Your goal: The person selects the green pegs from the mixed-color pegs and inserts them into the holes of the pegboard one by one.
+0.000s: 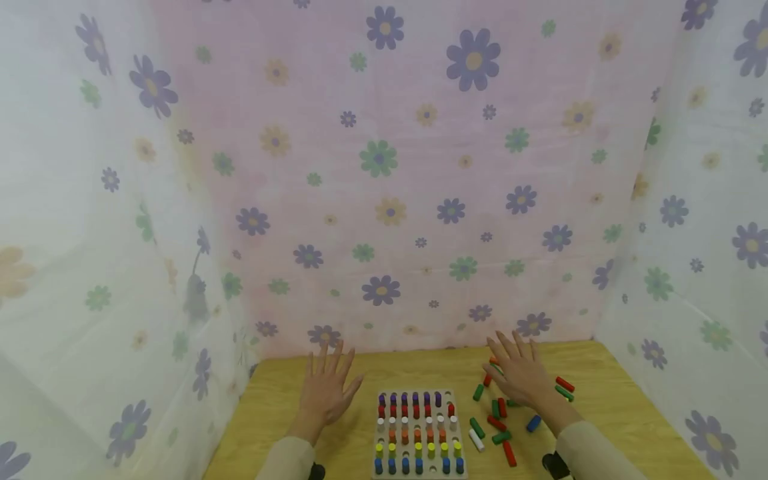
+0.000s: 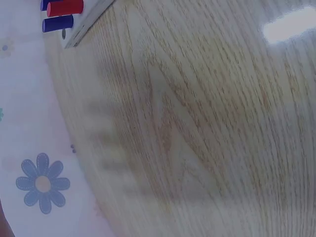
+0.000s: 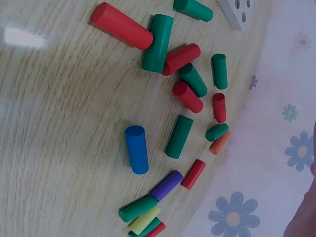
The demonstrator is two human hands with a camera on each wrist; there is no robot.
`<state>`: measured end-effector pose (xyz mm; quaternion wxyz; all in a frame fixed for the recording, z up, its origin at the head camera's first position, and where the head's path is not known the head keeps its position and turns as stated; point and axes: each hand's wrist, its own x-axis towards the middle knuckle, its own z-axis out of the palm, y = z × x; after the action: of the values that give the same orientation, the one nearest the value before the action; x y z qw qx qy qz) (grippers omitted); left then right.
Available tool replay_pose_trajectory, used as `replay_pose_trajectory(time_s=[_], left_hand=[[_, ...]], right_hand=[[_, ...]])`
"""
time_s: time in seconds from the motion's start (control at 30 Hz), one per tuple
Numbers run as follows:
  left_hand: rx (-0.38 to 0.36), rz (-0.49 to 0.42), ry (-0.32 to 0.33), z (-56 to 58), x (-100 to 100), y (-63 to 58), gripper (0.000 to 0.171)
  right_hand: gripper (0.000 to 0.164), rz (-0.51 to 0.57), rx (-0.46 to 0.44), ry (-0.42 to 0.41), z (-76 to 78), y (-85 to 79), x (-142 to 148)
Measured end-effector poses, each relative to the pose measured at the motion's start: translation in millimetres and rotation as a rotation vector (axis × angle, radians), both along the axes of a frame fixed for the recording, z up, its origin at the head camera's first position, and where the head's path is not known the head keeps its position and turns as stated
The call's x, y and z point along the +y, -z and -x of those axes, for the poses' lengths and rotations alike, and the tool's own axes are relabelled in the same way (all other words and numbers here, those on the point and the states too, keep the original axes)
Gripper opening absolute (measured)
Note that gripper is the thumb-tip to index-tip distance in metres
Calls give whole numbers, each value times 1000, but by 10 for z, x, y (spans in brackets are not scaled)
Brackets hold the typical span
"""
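Note:
A pale pegboard [image 1: 420,476] lies between the hands, with rows of purple, red, white, orange, yellow and blue pegs standing in it. Bare holes show in its rows. To its left, my left hand [image 1: 327,395] hovers over the table with fingers spread and nothing held. On the other side, my right hand [image 1: 523,375] is held palm down above loose pegs, fingers straight and apart. The right wrist view shows these pegs lying on their sides: several green and red ones, a blue peg [image 3: 137,149], a purple peg [image 3: 166,185] and a yellow peg [image 3: 144,220].
The wood-grain table [image 1: 258,413] is bordered by a flower-printed cloth [image 1: 420,167] at the back and both sides. A white peg [image 1: 476,440] lies just right of the board. A board corner with red and blue pegs [image 2: 58,23] shows in the left wrist view.

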<state>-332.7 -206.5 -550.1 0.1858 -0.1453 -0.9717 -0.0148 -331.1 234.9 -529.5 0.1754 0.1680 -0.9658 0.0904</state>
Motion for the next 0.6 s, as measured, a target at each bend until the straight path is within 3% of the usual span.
replay_pose_trajectory(time_s=[0.37, 0.6], left_hand=[[15, -59, 123, -120, -30, 16, 60], [-50, -95, 143, -214, -33, 36, 60]], right_hand=[[58, 96, 28, -61, -59, 41, 44], [60, 111, 25, -93, -135, 29, 88]])
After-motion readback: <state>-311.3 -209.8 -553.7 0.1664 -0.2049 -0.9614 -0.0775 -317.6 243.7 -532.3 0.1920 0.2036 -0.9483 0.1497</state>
